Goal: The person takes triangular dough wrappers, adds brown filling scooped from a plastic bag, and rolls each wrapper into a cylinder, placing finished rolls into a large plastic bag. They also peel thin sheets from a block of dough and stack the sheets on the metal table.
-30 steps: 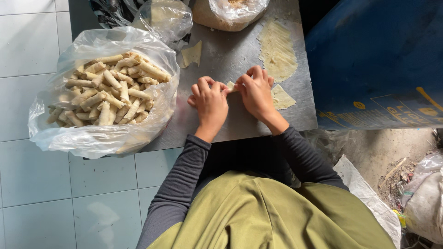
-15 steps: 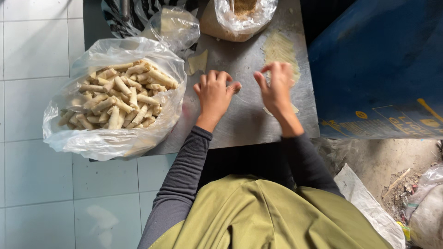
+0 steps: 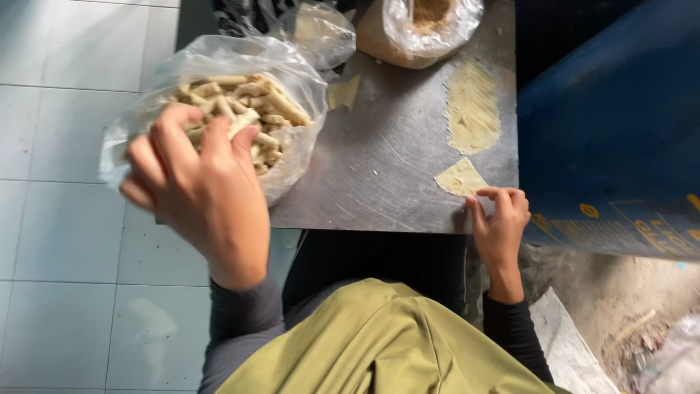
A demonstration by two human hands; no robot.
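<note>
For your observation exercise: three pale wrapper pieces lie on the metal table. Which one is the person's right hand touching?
The triangular wrapper piece at the table's near edge: the right hand fingertips rest on it. The long strip and the small piece lie untouched farther away.

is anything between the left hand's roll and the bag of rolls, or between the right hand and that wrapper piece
Nothing visible. The left hand holds a roll right over the open mouth of the bag of rolls. The right hand fingertips are at the edge of the wrapper piece on the metal table.

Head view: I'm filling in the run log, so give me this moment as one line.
left hand: raised, holding roll over bag of rolls | right hand: fingers on wrapper at table edge
</note>
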